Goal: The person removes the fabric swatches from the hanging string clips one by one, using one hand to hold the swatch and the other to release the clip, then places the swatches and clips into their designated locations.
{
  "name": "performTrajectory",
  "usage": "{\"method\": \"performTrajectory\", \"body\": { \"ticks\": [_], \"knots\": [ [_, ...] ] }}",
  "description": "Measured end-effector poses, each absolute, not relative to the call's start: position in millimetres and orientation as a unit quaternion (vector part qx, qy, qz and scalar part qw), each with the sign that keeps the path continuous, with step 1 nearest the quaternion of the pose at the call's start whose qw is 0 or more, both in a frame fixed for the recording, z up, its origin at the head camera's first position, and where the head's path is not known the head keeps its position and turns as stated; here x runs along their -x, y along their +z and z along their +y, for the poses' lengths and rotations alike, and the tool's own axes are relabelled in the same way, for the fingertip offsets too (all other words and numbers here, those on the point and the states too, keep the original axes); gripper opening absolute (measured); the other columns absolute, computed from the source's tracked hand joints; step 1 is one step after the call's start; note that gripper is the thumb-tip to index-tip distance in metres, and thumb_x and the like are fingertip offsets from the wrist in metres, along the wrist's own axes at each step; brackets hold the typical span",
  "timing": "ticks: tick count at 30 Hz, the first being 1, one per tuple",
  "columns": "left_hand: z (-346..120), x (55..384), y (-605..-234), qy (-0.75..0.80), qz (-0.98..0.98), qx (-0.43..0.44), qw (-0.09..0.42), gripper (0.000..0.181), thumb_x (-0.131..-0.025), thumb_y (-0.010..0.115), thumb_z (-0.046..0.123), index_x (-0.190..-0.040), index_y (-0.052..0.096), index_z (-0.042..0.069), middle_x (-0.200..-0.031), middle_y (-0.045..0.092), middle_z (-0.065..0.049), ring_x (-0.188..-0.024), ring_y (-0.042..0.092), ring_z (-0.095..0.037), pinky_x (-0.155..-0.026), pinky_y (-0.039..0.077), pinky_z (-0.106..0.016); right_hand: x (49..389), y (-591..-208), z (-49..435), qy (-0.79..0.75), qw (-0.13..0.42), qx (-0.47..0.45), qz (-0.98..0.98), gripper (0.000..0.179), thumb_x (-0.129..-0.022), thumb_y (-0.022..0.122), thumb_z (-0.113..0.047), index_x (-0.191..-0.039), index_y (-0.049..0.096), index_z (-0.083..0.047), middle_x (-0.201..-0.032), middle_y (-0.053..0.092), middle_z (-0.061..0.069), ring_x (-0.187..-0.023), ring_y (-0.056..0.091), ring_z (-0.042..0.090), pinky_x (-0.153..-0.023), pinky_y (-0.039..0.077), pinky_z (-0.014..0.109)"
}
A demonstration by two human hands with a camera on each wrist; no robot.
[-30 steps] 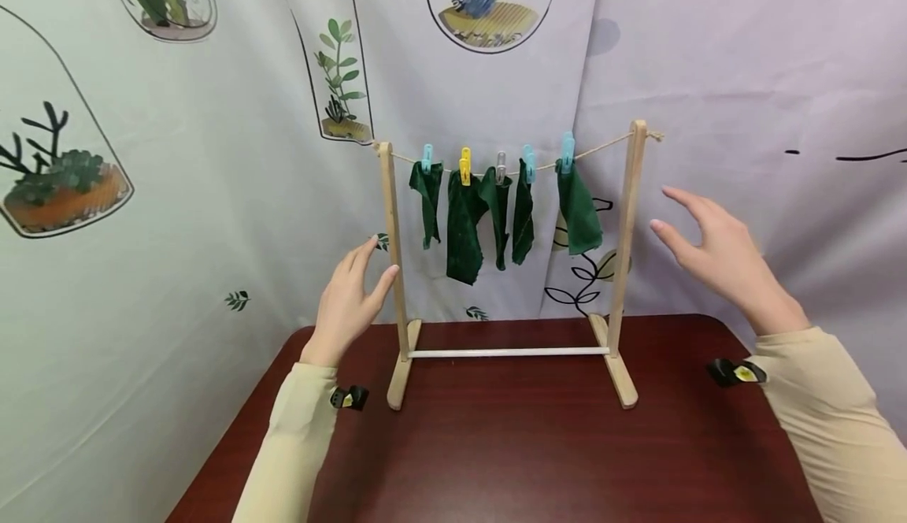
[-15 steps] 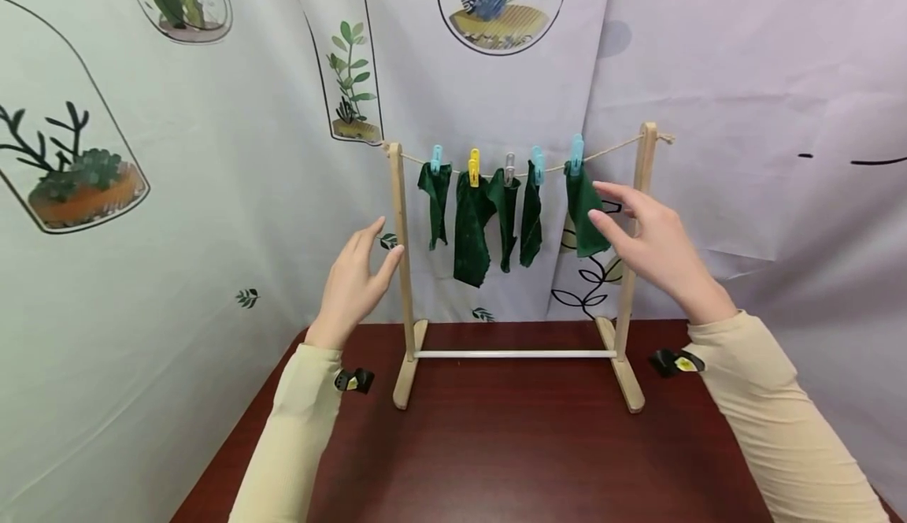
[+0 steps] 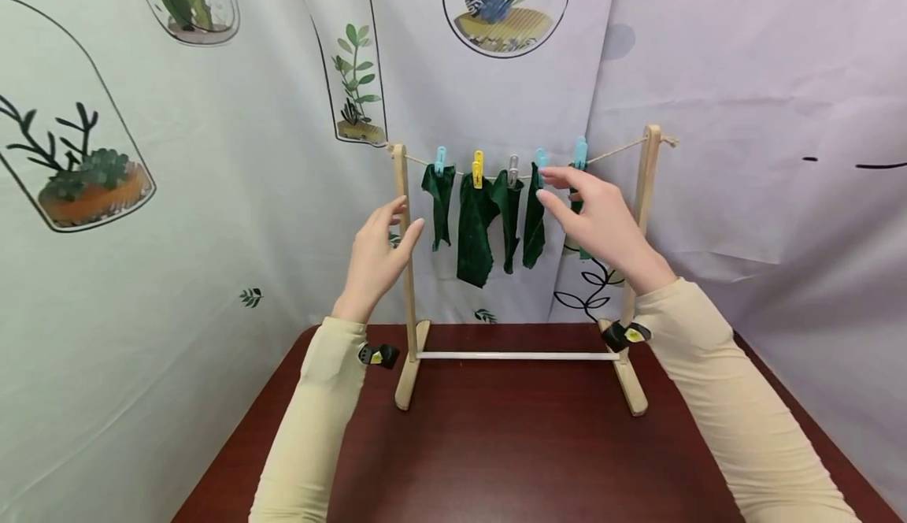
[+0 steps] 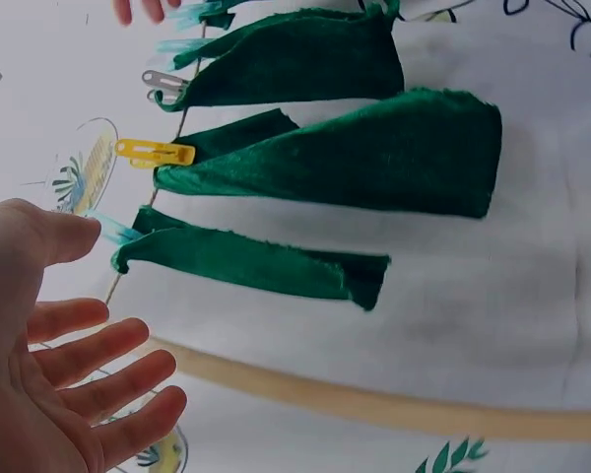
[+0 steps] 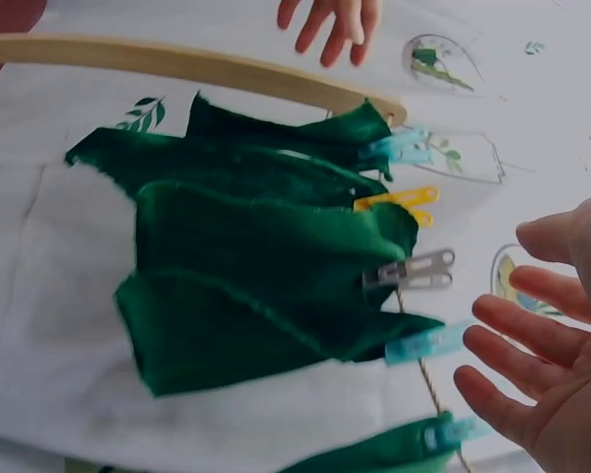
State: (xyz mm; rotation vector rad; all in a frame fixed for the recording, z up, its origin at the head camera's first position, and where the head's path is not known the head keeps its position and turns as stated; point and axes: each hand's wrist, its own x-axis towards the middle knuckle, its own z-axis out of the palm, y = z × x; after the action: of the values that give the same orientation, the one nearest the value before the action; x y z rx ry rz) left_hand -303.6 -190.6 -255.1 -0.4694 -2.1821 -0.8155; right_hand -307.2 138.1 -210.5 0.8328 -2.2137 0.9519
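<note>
Several dark green cloth pieces (image 3: 475, 235) hang from a thin rope (image 3: 622, 150), held by small clothespins. One clothespin is yellow (image 4: 156, 152), another is grey (image 5: 411, 270), and the rest are light blue. My left hand (image 3: 375, 263) is beside the left wooden post (image 3: 398, 192), its fingers spread and holding nothing. In the left wrist view its thumb points toward the light blue clothespin (image 4: 115, 229) at that end. My right hand (image 3: 605, 220), fingers extended, hovers before the right part of the rope. It partly hides the rightmost cloth (image 3: 584, 254) and overlaps the clothespin (image 3: 542, 157) beside it.
The wooden rack stands on a dark red-brown table (image 3: 496, 444). A white crossbar (image 3: 517, 356) joins its feet, and a right post (image 3: 648, 176) carries the rope's other end. Behind hangs a white curtain (image 3: 744, 50) printed with plants in jars.
My right hand has moved left from beyond the right post to in front of the clothespins. My left hand has risen slightly and shifted right toward the left post. The cloths still hang.
</note>
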Motion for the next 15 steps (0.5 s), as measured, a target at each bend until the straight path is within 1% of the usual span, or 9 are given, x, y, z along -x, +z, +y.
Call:
{"method": "performTrajectory", "body": {
  "ticks": [4, 6, 10, 15],
  "knots": [
    [-181.6, 311.5, -254.3, -0.343, -0.847, 0.176, 0.367, 0.052, -0.101, 0.063, 0.034, -0.142, 0.054, 0.003, -0.128, 0.063, -0.017, -0.114, 0.061, -0.031, -0.095, 0.051, -0.048, 313.5, -200.6, 124.4, 0.369, 0.29, -0.317, -0.824, 0.043, -0.104, 0.059, -0.031, -0.141, 0.059, -0.01, -0.138, 0.062, 0.009, -0.123, 0.057, 0.026, -0.101, 0.045, 0.048],
    [-177.5, 314.3, -253.6, -0.35, -0.845, 0.169, 0.368, 0.052, -0.101, 0.064, 0.034, -0.14, 0.056, 0.002, -0.126, 0.064, -0.018, -0.111, 0.062, -0.031, -0.094, 0.052, -0.047, 315.5, -196.6, 118.9, 0.374, 0.289, -0.321, -0.821, 0.042, -0.103, 0.059, -0.03, -0.14, 0.06, -0.01, -0.135, 0.063, 0.009, -0.122, 0.058, 0.025, -0.101, 0.046, 0.049],
    [-169.9, 319.7, -252.1, -0.361, -0.841, 0.154, 0.372, 0.05, -0.099, 0.066, 0.035, -0.136, 0.059, 0.001, -0.124, 0.066, -0.017, -0.108, 0.064, -0.032, -0.092, 0.053, -0.046, 319.6, -189.7, 109.9, 0.375, 0.283, -0.323, -0.821, 0.04, -0.103, 0.06, -0.031, -0.137, 0.062, -0.01, -0.131, 0.065, 0.009, -0.119, 0.059, 0.024, -0.1, 0.046, 0.049],
    [-159.0, 328.2, -250.2, -0.369, -0.837, 0.135, 0.381, 0.051, -0.098, 0.067, 0.038, -0.133, 0.061, 0.001, -0.123, 0.067, -0.016, -0.105, 0.065, -0.032, -0.088, 0.055, -0.045, 326.0, -181.2, 103.1, 0.369, 0.277, -0.318, -0.828, 0.04, -0.104, 0.058, -0.033, -0.137, 0.063, -0.011, -0.129, 0.065, 0.008, -0.118, 0.058, 0.022, -0.1, 0.046, 0.047]
  ]
}}
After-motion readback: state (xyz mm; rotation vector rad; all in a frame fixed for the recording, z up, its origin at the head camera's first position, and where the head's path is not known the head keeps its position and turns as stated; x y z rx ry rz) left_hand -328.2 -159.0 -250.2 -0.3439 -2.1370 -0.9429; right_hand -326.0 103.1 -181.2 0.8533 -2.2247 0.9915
